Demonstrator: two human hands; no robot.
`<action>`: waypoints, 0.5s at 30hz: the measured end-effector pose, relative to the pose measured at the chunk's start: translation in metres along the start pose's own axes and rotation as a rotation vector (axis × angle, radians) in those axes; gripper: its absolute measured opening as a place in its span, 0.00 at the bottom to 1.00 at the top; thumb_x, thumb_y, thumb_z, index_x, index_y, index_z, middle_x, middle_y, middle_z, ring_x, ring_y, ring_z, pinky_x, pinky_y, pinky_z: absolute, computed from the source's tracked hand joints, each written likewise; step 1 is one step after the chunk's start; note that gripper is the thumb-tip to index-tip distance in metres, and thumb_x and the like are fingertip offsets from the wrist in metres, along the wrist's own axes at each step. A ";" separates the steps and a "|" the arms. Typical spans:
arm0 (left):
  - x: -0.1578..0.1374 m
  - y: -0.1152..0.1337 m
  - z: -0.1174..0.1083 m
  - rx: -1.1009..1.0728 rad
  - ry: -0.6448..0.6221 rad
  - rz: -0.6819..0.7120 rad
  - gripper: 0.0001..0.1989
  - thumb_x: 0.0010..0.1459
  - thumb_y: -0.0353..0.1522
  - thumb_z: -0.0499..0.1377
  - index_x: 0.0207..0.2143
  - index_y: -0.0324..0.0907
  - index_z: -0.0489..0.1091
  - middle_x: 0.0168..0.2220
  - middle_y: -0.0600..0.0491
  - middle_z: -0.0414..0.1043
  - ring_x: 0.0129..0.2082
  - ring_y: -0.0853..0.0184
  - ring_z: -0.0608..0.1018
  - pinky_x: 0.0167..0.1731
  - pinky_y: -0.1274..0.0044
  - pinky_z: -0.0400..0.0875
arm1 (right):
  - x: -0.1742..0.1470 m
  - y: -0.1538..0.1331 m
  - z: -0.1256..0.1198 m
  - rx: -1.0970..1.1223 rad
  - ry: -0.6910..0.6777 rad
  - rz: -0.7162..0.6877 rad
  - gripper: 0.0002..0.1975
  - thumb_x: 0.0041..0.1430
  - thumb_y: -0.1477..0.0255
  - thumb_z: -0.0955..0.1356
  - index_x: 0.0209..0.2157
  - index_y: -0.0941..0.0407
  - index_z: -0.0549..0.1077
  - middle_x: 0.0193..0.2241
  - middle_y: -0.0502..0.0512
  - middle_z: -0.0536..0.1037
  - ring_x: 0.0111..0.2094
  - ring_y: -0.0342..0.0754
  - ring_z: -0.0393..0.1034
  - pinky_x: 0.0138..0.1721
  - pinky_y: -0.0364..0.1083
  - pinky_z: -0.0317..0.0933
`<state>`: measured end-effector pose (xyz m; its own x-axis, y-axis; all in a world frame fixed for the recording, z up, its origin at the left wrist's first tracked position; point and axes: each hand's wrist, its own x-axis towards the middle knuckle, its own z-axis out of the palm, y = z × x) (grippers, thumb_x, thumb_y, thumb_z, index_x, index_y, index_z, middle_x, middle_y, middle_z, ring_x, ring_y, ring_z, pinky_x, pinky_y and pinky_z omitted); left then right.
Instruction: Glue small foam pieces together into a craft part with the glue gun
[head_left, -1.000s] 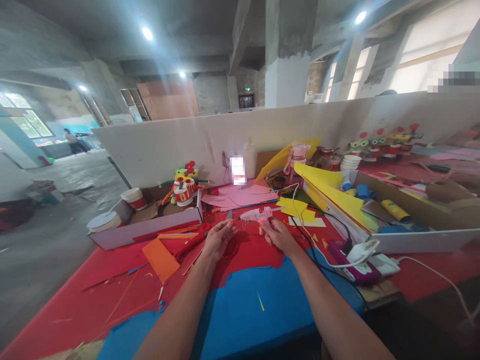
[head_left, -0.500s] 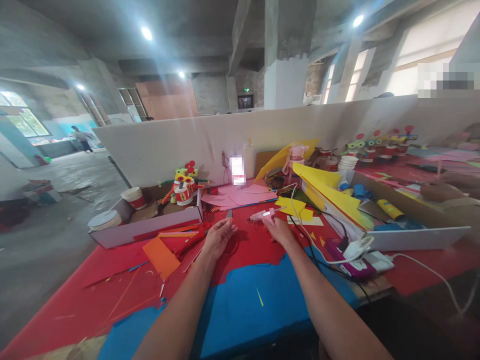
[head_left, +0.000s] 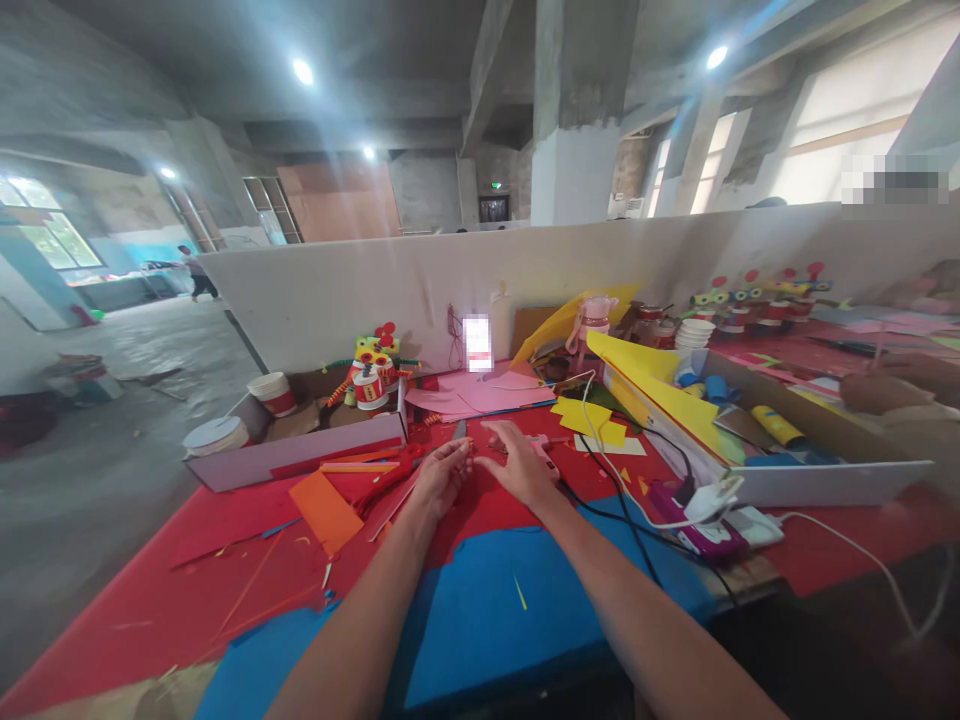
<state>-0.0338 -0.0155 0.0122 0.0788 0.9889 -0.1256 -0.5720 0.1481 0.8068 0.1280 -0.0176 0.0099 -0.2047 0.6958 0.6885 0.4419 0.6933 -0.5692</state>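
My left hand (head_left: 444, 475) is closed in a pinch over the red table covering, on something small that I cannot make out; a speck of orange-red shows at the fingertips. My right hand (head_left: 516, 465) is just to its right, thumb and fingers apart, holding nothing. Beside and partly behind the right hand lies a pink glue gun (head_left: 546, 458), resting on the table. A pointed grey blade tip (head_left: 460, 430) shows beyond the left fingertips. Red-handled scissors (head_left: 390, 478) appear to lie left of my left hand, partly covered.
An orange paper piece (head_left: 326, 512) and a blue sheet (head_left: 480, 600) lie nearer me. At left, a shallow box (head_left: 300, 452) holds paper-cup figures (head_left: 370, 385). A power strip (head_left: 701, 520) with cables and a box of coloured rolls (head_left: 832, 482) stand at right. Another person's hand (head_left: 877, 390) is far right.
My right hand has let go of the glue gun, which now lies on the table, and has moved left towards my left hand. My left hand keeps its pinch in nearly the same place.
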 end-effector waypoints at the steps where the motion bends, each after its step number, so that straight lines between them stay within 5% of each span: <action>1: 0.000 0.000 0.000 0.008 -0.012 -0.004 0.07 0.48 0.23 0.67 0.32 0.35 0.75 0.25 0.54 0.76 0.20 0.77 0.74 0.22 0.86 0.70 | -0.002 0.000 0.005 0.012 0.003 -0.006 0.24 0.55 0.72 0.70 0.53 0.53 0.65 0.45 0.58 0.73 0.42 0.51 0.71 0.45 0.51 0.67; 5: -0.001 -0.003 0.002 0.032 -0.027 -0.024 0.09 0.45 0.24 0.68 0.31 0.35 0.74 0.25 0.54 0.75 0.20 0.77 0.73 0.22 0.85 0.69 | -0.009 0.000 0.012 0.013 0.007 -0.010 0.19 0.55 0.73 0.71 0.48 0.53 0.69 0.44 0.59 0.74 0.48 0.54 0.69 0.50 0.54 0.64; 15: -0.006 -0.007 0.007 0.109 -0.093 -0.049 0.12 0.42 0.29 0.71 0.31 0.35 0.75 0.24 0.55 0.73 0.20 0.79 0.71 0.21 0.87 0.65 | -0.006 -0.001 0.005 0.054 0.012 0.110 0.04 0.56 0.77 0.66 0.34 0.54 0.71 0.32 0.54 0.75 0.34 0.49 0.70 0.38 0.48 0.65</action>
<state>-0.0244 -0.0223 0.0118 0.1821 0.9764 -0.1164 -0.4739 0.1909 0.8596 0.1240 -0.0215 0.0042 -0.1474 0.7661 0.6255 0.4137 0.6222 -0.6646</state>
